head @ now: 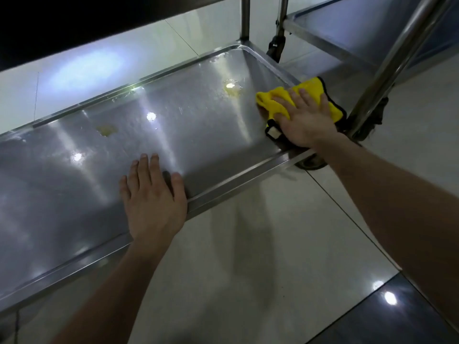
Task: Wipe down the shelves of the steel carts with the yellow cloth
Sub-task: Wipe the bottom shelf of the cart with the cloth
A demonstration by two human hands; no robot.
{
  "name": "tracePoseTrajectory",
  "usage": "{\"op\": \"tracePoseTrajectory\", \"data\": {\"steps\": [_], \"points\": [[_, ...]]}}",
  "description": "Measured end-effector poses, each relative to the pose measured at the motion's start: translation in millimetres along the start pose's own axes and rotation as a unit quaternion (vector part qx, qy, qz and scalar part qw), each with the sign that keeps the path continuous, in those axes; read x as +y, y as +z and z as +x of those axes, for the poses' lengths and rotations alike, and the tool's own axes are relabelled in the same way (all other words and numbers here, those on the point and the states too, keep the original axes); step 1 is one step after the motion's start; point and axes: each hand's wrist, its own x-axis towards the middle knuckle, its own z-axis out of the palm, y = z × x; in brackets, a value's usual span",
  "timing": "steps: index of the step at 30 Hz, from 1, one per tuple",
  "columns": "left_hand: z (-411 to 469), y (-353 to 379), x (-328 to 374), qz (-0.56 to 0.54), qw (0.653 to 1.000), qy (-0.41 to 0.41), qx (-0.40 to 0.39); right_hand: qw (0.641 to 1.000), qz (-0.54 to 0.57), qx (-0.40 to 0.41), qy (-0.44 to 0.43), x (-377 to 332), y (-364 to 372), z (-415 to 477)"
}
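The right hand (pixel 306 120) presses the yellow cloth (pixel 310 94) flat with spread fingers at the steel shelf's (pixel 198 125) right end, while the left hand (pixel 154 197) rests open, fingers spread, on its near rim.

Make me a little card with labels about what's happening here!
Place: lower shelf of shiny steel cart
Right hand: pressing flat on the fuzzy black-edged yellow cloth at the shelf's right end
Left hand: resting flat near the front rim
Not wiped yet: two yellowish wet spots
Nearby: second steel cart, pale tiled floor
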Motion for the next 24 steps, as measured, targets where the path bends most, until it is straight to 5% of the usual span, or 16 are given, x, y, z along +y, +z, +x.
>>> {"op": "tracePoseTrajectory", "data": {"steps": [4, 8, 10, 12, 17, 24], "points": [[0, 4, 5, -0.008, 0.999, -0.003, 0.046, 0.999, -0.035, 0.009, 0.001, -53, 4, -51], [1, 1, 3, -0.089, 0.993, 0.013, 0.080, 0.975, -0.015, -0.040, -0.219, -164, 21, -103], [-1, -7, -8, -0.165, 0.982, 0.005, 0.092, 0.965, 0.008, -0.046, -0.257, -181, 19, -112], [-2, -19, -32, -0.183, 0.977, 0.004, 0.113, 0.966, 0.004, -0.048, -0.253, -174, 15, -110], [-15, -47, -163, -0.017, 0.995, 0.011, 0.095, 0.966, 0.018, -0.061, -0.249, -159, 16, -99], [-34, -48, -220, -0.025, 0.991, -0.098, 0.087, 0.998, 0.009, 0.037, -0.057, -207, 44, -86]]}}
